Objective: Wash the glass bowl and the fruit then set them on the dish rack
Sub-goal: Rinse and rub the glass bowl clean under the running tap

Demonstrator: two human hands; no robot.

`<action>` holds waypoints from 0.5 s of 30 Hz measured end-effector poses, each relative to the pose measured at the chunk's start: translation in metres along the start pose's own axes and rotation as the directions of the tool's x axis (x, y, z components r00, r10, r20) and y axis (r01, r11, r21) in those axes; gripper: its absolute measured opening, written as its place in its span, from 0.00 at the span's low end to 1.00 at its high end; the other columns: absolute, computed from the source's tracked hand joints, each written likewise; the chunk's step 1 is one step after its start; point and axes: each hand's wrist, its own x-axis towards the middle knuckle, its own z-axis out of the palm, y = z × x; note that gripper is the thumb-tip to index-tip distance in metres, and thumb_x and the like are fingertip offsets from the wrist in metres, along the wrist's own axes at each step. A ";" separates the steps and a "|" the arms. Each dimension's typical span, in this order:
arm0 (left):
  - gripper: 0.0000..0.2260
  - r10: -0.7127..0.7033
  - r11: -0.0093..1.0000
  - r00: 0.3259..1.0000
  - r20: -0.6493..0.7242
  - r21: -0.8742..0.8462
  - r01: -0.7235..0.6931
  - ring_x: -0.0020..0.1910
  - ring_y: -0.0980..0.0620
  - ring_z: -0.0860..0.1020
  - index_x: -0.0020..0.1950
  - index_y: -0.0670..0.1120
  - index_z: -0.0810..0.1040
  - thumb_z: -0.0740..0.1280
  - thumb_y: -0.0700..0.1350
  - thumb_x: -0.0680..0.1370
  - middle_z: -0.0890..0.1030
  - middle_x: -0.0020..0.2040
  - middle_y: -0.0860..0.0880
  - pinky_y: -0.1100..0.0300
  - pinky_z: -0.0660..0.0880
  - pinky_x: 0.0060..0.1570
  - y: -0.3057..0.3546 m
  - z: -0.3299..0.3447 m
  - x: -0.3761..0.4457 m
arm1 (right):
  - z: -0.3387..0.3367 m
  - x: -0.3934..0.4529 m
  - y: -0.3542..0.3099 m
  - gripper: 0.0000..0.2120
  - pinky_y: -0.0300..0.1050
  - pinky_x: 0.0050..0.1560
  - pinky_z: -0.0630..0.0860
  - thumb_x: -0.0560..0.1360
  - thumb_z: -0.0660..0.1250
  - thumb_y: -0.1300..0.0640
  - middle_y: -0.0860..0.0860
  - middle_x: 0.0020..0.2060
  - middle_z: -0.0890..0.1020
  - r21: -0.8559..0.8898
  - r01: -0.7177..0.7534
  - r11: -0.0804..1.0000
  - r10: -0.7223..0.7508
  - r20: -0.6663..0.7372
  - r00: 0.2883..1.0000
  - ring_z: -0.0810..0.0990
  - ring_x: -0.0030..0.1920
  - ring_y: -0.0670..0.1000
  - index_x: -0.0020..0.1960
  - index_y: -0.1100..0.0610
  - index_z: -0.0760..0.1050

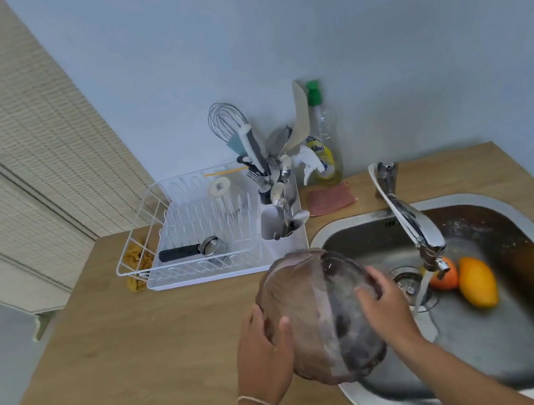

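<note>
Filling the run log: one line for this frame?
hands: left, right hold glass bowl | tap: running | fruit: in sink

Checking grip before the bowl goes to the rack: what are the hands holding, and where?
Both hands hold the glass bowl, tilted over the sink's edge: left hand on its left side, right hand on its right side.

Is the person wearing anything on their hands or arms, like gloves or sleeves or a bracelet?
No gloves and no sleeves show: both hands and both forearms are bare. The left hand has a thin, light-coloured band around its wrist, like a string bracelet. The right hand has nothing on its wrist or on the fingers that show. No rings or watch can be seen on either one.
</note>
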 end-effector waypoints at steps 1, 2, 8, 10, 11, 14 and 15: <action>0.16 -0.027 1.000 1.000 0.004 -0.004 0.027 0.54 0.50 0.75 0.63 0.45 0.74 0.68 0.50 0.78 0.77 0.55 0.50 0.65 0.69 0.49 -0.006 -0.002 0.000 | 0.004 -0.006 0.001 0.27 0.61 0.70 0.70 0.77 0.66 0.53 0.53 0.70 0.74 -0.012 0.009 1.000 -0.009 0.004 1.000 0.72 0.70 0.54 0.75 0.51 0.67; 0.17 -0.053 0.999 0.999 0.008 -0.007 0.053 0.54 0.49 0.76 0.64 0.43 0.74 0.67 0.49 0.78 0.77 0.56 0.48 0.64 0.68 0.49 -0.013 -0.003 0.001 | 0.008 -0.011 0.002 0.28 0.61 0.71 0.70 0.76 0.66 0.53 0.52 0.70 0.73 -0.033 0.019 0.999 -0.019 0.011 1.000 0.71 0.70 0.53 0.76 0.51 0.67; 0.11 -0.159 0.987 0.987 -0.034 0.006 0.160 0.53 0.41 0.75 0.51 0.40 0.74 0.67 0.48 0.78 0.75 0.50 0.45 0.57 0.65 0.48 -0.043 -0.002 0.017 | 0.019 -0.018 -0.002 0.31 0.57 0.72 0.70 0.75 0.67 0.51 0.49 0.71 0.74 -0.076 0.093 0.993 -0.084 0.115 0.990 0.71 0.70 0.50 0.77 0.51 0.65; 0.12 -0.171 0.985 0.985 -0.022 0.024 0.171 0.53 0.40 0.76 0.48 0.41 0.73 0.67 0.50 0.77 0.76 0.50 0.42 0.55 0.66 0.47 -0.049 0.001 0.021 | 0.015 -0.015 -0.004 0.31 0.56 0.72 0.70 0.76 0.68 0.52 0.49 0.72 0.73 -0.045 0.104 0.994 -0.095 0.174 0.980 0.72 0.70 0.49 0.78 0.52 0.64; 0.13 -0.183 0.982 0.983 -0.009 0.046 0.183 0.54 0.39 0.75 0.48 0.41 0.73 0.67 0.51 0.77 0.76 0.51 0.41 0.54 0.68 0.48 -0.052 0.003 0.023 | 0.010 -0.016 -0.006 0.31 0.55 0.72 0.71 0.77 0.68 0.54 0.48 0.72 0.73 -0.019 0.106 0.994 -0.100 0.205 0.974 0.72 0.70 0.49 0.78 0.53 0.63; 0.22 -0.179 0.969 0.983 -0.048 0.164 0.185 0.63 0.34 0.71 0.58 0.34 0.72 0.67 0.52 0.77 0.74 0.59 0.34 0.47 0.69 0.61 -0.052 0.014 0.026 | -0.008 -0.017 -0.005 0.30 0.51 0.65 0.77 0.79 0.68 0.54 0.45 0.70 0.73 0.031 0.113 0.993 -0.117 0.264 0.958 0.77 0.64 0.47 0.78 0.50 0.63; 0.26 -0.125 0.964 0.987 -0.103 0.224 0.146 0.66 0.32 0.67 0.61 0.32 0.70 0.65 0.54 0.77 0.72 0.62 0.31 0.44 0.65 0.66 -0.046 0.018 0.025 | -0.016 -0.016 -0.002 0.28 0.48 0.62 0.79 0.79 0.68 0.53 0.43 0.68 0.74 0.031 0.118 0.992 -0.122 0.275 0.954 0.78 0.60 0.45 0.77 0.49 0.64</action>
